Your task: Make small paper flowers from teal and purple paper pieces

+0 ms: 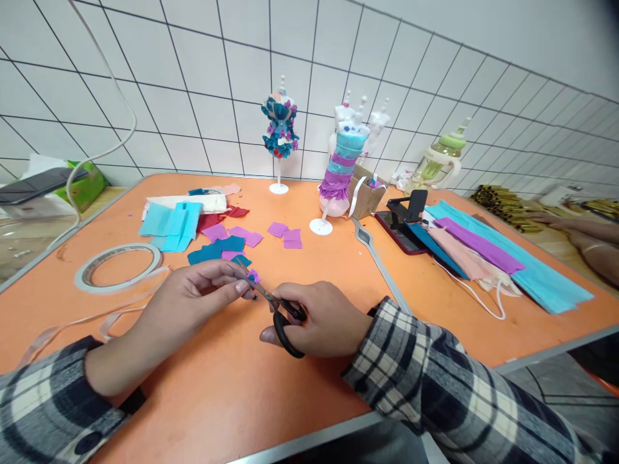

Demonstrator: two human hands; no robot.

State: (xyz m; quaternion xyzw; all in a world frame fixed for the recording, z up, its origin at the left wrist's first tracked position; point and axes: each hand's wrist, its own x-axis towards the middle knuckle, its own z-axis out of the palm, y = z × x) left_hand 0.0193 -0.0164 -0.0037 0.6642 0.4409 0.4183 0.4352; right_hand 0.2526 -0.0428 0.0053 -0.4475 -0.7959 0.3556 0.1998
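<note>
My right hand [319, 319] grips a pair of black-handled scissors [289, 332] by the finger loops, blades pointing up and left. Close to those blades, my left hand [203, 293] pinches a small purple and teal piece of crepe paper [253, 277] between thumb and fingers. The blades overlap this piece; whether they touch it I cannot tell. Just beyond my left hand lie teal paper pieces [215, 250] and several cut purple squares [292, 239]. A roll of white double-sided tape [118, 267] rests to the left of that hand, with peeled strips trailing near the wrist.
Two mini dress forms stand at the back, one with teal ruffles [280, 129], one wrapped in blue and purple [344, 164]. Folded crepe paper [512, 258], a phone [399, 231] and a bottle [440, 158] sit right. Light blue paper [178, 225] lies left. Another person's arm [590, 248] shows far right.
</note>
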